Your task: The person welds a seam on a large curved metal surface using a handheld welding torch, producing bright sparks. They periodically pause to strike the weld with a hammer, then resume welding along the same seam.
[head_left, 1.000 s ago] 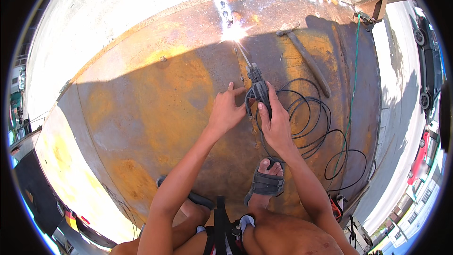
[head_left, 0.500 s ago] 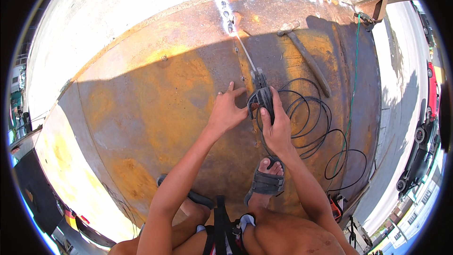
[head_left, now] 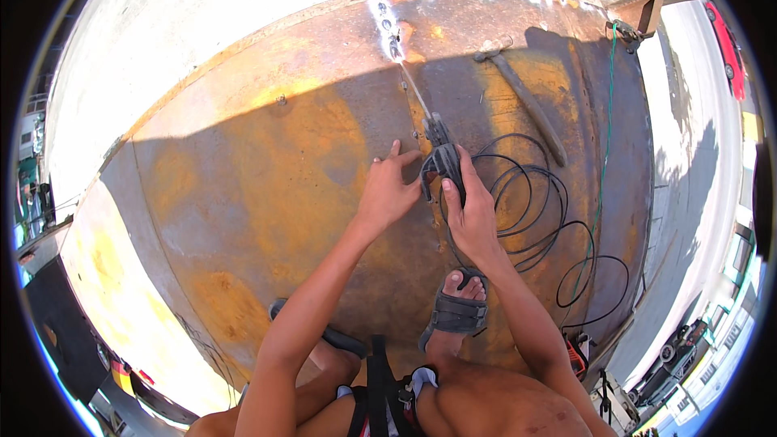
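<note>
Shifted slightly leftward, the holder (head_left: 443, 163) sits left of the hammer (head_left: 530, 105) — right hand (head_left: 474, 217) wrapped round it, apparently aiming its rod (head_left: 416, 90) at the weld (head_left: 388, 27) — while the left hand (head_left: 390, 188), half-open, any touch unclear, seems placed to steady it.

markings: no text, label, brand, number or sign is legible in this view.
</note>
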